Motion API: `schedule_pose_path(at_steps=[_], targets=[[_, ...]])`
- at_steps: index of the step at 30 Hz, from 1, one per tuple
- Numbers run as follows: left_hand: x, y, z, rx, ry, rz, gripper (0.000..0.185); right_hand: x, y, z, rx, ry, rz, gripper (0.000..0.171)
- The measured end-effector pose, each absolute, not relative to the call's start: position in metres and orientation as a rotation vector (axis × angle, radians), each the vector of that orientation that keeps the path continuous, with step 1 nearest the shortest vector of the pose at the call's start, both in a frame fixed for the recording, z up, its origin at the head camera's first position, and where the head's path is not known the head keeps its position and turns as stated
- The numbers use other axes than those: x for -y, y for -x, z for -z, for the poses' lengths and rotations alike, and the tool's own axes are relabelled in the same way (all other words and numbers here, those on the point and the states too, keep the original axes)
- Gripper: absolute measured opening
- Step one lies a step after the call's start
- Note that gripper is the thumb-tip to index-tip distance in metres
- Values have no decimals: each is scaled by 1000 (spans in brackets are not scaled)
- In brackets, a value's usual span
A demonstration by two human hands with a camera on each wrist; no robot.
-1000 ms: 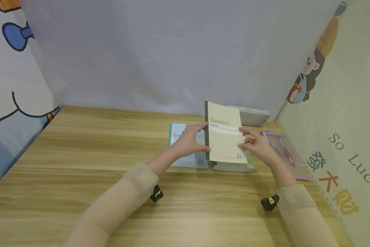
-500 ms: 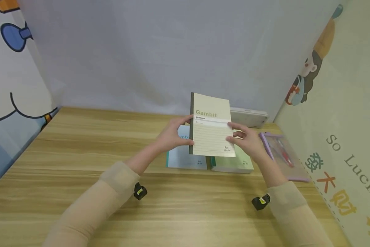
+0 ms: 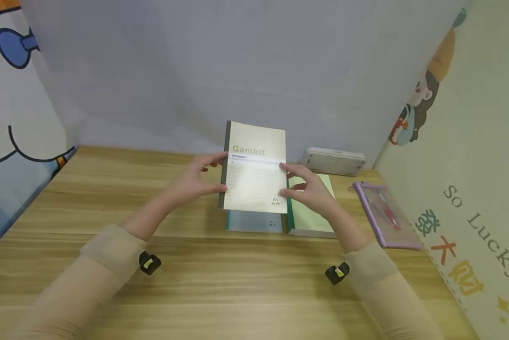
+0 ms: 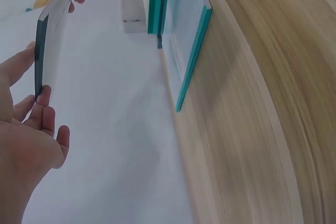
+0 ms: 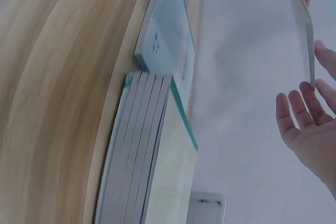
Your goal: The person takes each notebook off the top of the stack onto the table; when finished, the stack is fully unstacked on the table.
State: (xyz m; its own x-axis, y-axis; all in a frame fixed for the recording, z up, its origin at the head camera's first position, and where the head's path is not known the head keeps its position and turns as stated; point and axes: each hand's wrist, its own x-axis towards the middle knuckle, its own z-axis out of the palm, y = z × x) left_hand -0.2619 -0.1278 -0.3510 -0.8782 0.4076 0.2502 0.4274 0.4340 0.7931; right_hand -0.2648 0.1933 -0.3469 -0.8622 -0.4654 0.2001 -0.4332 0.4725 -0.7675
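Two hands, our left hand (image 3: 192,182) and our right hand (image 3: 311,189), hold the cream notebook (image 3: 256,184) up off the table (image 3: 237,278), and what matters most, we judge, is how it sits over the blue notebook (image 3: 254,221). From the head view we see only the near strip of that blue cover showing beneath the cream one's lower edge; both wrist views show us clear air between the two, so they do not touch. The long axis of the cream notebook runs away from us, much like that of the blue one, though we cannot settle how steeply it tilts. Its dark spine (image 3: 224,171) faces left, the same side as the teal spine below. Our left thumb and fingertips pinch that spine edge, thumb nearer us; our right thumb and fingertips pinch the opposite edge at about the same height, so the weight hangs between the hands, apparently evenly. The right hand is the nearer one to the green notebook stack (image 3: 307,218), which lies just right of the blue notebook, and our right forearm crosses above it. Keeping both edges level seems to us the sensible care here. Farther right lie the purple-edged pouch (image 3: 396,238) and, at the back, the white case (image 3: 337,162).
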Motion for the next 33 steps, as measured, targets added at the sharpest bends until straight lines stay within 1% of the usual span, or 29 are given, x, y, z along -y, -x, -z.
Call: schedule_pose_path(at_steps=[8, 16, 21, 27, 33], targets=[[169, 259, 362, 2748, 721, 1362, 81, -157, 267, 361, -2584, 951, 1251, 72], [210, 263, 381, 2846, 675, 1305, 85, -118, 276, 382, -2589, 964, 1116, 72], [222, 264, 388, 2893, 648, 1231, 86, -102, 277, 393, -2588, 951, 1037, 74], [232, 270, 397, 2936, 680, 1125, 86, -87, 281, 405, -2558, 903, 967, 75], [244, 280, 413, 3000, 669, 1015, 87, -67, 288, 414, -2571, 933, 838, 76]])
